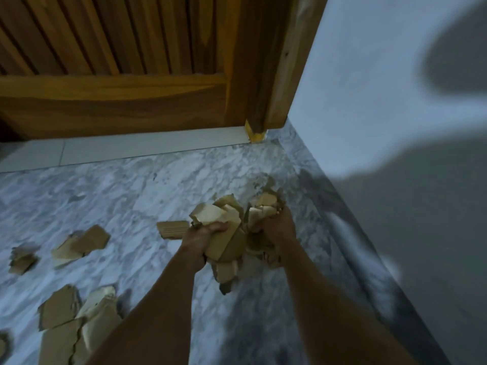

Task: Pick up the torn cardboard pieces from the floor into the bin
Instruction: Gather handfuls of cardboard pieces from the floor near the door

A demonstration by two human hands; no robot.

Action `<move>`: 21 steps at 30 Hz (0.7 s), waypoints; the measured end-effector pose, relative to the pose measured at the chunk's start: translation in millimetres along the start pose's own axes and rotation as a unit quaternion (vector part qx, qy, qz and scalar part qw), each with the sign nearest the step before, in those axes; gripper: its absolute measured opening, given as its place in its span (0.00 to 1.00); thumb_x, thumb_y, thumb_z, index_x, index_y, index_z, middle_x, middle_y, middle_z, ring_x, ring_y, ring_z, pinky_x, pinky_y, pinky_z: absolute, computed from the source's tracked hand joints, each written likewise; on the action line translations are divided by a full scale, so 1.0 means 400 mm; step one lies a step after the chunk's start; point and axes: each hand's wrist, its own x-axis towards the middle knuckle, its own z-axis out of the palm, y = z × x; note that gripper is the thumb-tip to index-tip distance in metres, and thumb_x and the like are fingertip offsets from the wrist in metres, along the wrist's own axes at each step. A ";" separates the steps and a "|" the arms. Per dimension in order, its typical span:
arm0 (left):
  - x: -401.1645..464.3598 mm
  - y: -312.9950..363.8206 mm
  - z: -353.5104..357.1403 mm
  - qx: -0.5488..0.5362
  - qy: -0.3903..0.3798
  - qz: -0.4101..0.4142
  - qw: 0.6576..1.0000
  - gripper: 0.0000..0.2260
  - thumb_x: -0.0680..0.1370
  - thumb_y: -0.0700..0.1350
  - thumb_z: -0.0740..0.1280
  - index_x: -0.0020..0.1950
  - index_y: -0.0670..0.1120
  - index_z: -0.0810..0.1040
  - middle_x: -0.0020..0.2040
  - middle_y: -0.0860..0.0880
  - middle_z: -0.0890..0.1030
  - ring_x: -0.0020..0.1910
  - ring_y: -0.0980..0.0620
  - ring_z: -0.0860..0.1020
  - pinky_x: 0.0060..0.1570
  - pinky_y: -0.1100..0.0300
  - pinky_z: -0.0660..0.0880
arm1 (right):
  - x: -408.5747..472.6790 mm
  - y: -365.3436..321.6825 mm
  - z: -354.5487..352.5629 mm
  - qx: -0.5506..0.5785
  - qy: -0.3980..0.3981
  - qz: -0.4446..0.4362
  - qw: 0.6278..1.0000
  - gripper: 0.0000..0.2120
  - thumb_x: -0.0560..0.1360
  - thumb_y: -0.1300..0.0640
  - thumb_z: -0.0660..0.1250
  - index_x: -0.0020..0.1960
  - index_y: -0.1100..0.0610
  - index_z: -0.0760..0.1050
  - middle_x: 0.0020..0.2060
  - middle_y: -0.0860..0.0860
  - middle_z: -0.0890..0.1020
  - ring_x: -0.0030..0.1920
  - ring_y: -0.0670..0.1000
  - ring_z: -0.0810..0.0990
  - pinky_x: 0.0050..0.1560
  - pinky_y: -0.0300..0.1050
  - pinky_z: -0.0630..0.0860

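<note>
Both my hands hold one bundle of torn cardboard pieces (pixel 226 222) above the marble floor, near the wall corner. My left hand (pixel 200 238) grips the left side of the bundle, my right hand (pixel 274 227) grips its right side. A few scraps hang from the bundle's underside (pixel 226 272). More torn pieces lie on the floor: one ribbed piece (pixel 171 229) just left of my left hand, a pair further left (pixel 81 243), a small one at the far left (pixel 22 260), and several large ones at the lower left (pixel 73 322). No bin is in view.
A wooden door (pixel 118 75) and its frame (pixel 266 75) stand ahead. A white wall (pixel 382 101) runs along the right side, meeting the grey marble floor (pixel 131 185). A pale threshold strip (pixel 147 148) lies below the door.
</note>
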 end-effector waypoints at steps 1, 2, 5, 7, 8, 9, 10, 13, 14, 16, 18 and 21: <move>0.008 0.009 0.013 0.017 0.010 0.008 1.000 0.21 0.69 0.40 0.79 0.60 0.42 0.80 0.52 0.42 0.85 0.49 0.42 0.83 0.44 0.51 0.80 | 0.031 -0.007 -0.037 0.008 -0.017 0.000 1.000 0.18 0.65 0.47 0.74 0.50 0.53 0.73 0.43 0.52 0.80 0.43 0.53 0.80 0.46 0.55 0.80; 0.014 0.022 0.022 0.037 0.025 0.017 0.999 0.20 0.71 0.39 0.78 0.61 0.40 0.80 0.53 0.41 0.84 0.48 0.42 0.83 0.45 0.51 0.80 | 0.059 -0.021 -0.072 0.000 -0.049 0.005 0.999 0.18 0.64 0.54 0.77 0.48 0.51 0.71 0.42 0.50 0.78 0.40 0.50 0.78 0.43 0.50 0.79; 0.037 0.055 0.011 0.055 0.086 0.030 0.994 0.17 0.74 0.38 0.75 0.61 0.38 0.77 0.51 0.40 0.82 0.48 0.40 0.81 0.51 0.47 0.77 | 0.176 -0.054 -0.137 -0.093 -0.116 -0.009 0.989 0.37 0.47 0.51 0.81 0.55 0.55 0.76 0.50 0.52 0.81 0.49 0.54 0.82 0.47 0.52 0.81; 0.074 0.063 -0.022 0.062 0.124 0.030 0.990 0.20 0.73 0.38 0.76 0.62 0.36 0.77 0.55 0.38 0.82 0.52 0.37 0.81 0.52 0.45 0.77 | 0.311 -0.013 -0.121 -0.163 -0.154 0.004 0.975 0.57 0.37 0.45 0.79 0.66 0.56 0.73 0.57 0.53 0.82 0.54 0.56 0.82 0.51 0.52 0.82; 0.096 0.061 -0.041 0.068 0.137 0.035 0.988 0.21 0.72 0.38 0.77 0.63 0.36 0.78 0.57 0.37 0.82 0.54 0.37 0.81 0.52 0.44 0.78 | 0.359 -0.003 -0.109 -0.189 -0.173 -0.002 0.967 0.60 0.36 0.44 0.79 0.68 0.56 0.71 0.58 0.53 0.81 0.56 0.56 0.81 0.52 0.51 0.82; 0.123 0.056 -0.057 0.078 0.142 0.039 0.986 0.22 0.71 0.38 0.78 0.63 0.36 0.78 0.58 0.37 0.82 0.54 0.37 0.81 0.52 0.44 0.79 | 0.403 0.005 -0.097 -0.206 -0.183 -0.006 0.961 0.62 0.35 0.44 0.79 0.69 0.56 0.70 0.59 0.53 0.81 0.56 0.56 0.81 0.53 0.51 0.81; 0.151 0.048 -0.073 0.090 0.153 0.043 0.983 0.23 0.69 0.39 0.79 0.63 0.37 0.78 0.57 0.38 0.82 0.54 0.37 0.82 0.52 0.43 0.79 | 0.427 0.007 -0.084 -0.212 -0.180 -0.009 0.960 0.63 0.35 0.45 0.79 0.70 0.55 0.68 0.59 0.54 0.80 0.57 0.57 0.80 0.53 0.51 0.81; 0.245 0.019 -0.128 0.174 0.178 0.049 0.967 0.37 0.56 0.53 0.85 0.61 0.43 0.79 0.57 0.41 0.82 0.55 0.37 0.81 0.53 0.41 0.81 | 0.396 -0.024 -0.066 -0.209 -0.180 0.005 0.961 0.55 0.46 0.51 0.84 0.70 0.55 0.68 0.62 0.54 0.79 0.58 0.58 0.80 0.53 0.50 0.80; 0.310 0.001 -0.170 0.208 0.181 0.050 0.960 0.44 0.49 0.59 0.84 0.61 0.45 0.78 0.57 0.42 0.81 0.56 0.38 0.80 0.52 0.41 0.81 | 0.389 -0.027 -0.057 -0.222 -0.174 0.013 0.959 0.50 0.52 0.54 0.85 0.71 0.58 0.68 0.64 0.55 0.78 0.61 0.58 0.79 0.52 0.47 0.78; 0.388 -0.011 -0.215 0.249 0.176 0.029 0.952 0.53 0.40 0.63 0.82 0.64 0.46 0.77 0.59 0.43 0.80 0.56 0.38 0.80 0.52 0.40 0.81 | 0.394 -0.013 -0.041 -0.238 -0.162 0.030 0.957 0.45 0.59 0.56 0.84 0.72 0.61 0.69 0.66 0.56 0.77 0.64 0.58 0.77 0.53 0.47 0.76; 0.365 0.006 -0.190 0.277 0.165 0.023 0.946 0.53 0.41 0.63 0.81 0.63 0.47 0.78 0.58 0.43 0.81 0.55 0.38 0.80 0.57 0.40 0.79 | 0.403 0.003 -0.034 -0.252 -0.150 0.029 0.956 0.44 0.59 0.56 0.84 0.71 0.62 0.71 0.66 0.57 0.77 0.64 0.57 0.77 0.50 0.45 0.74; 0.340 0.026 -0.159 0.317 0.174 0.044 0.931 0.43 0.44 0.65 0.76 0.56 0.48 0.79 0.60 0.42 0.80 0.57 0.39 0.80 0.62 0.43 0.76 | 0.399 0.000 -0.025 -0.266 -0.130 0.036 0.955 0.43 0.60 0.55 0.84 0.71 0.64 0.71 0.67 0.58 0.76 0.65 0.57 0.76 0.53 0.45 0.74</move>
